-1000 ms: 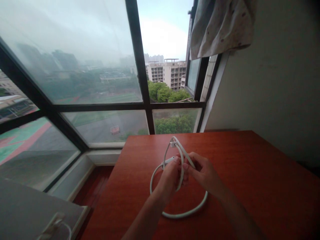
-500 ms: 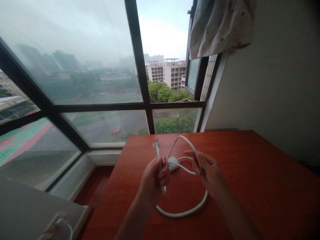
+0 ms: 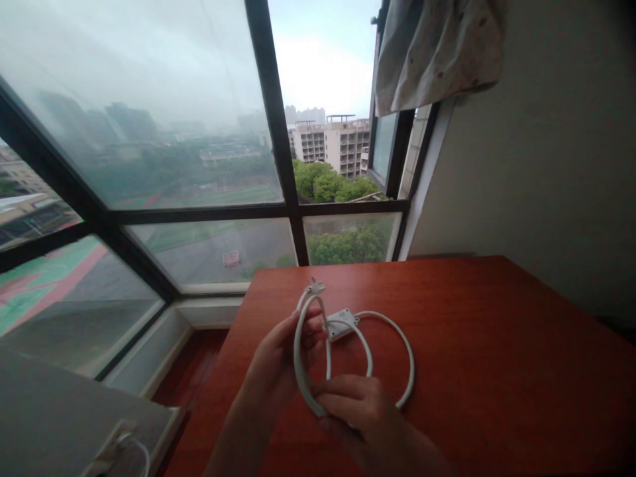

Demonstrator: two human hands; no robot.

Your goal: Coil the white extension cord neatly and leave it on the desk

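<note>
A white power cord [image 3: 299,351] runs in loops between my hands. My left hand [image 3: 283,354] has its fingers curled round the cord just below the plug [image 3: 315,287], whose prongs point away from me. Lower and closer to me, my right hand [image 3: 355,404] pinches a loop of the same cord; its fingertips are partly hidden behind the cord and knuckles. Beyond both hands, a white power strip [image 3: 342,324] lies on the reddish-brown table [image 3: 472,344]. From its right end the cord curves out over the tabletop and passes behind my right hand.
Dark-framed windows [image 3: 199,213] stand behind and left of the table, one pane swung outward. A patterned curtain [image 3: 442,53] hangs at upper right beside a pale wall [image 3: 536,165]. At lower left, a white cable is plugged into a wall socket [image 3: 116,444].
My right hand has moved down and left, bringing its length of cord toward my left hand in a loop. The left hand has shifted slightly left, and more of the power strip shows.
</note>
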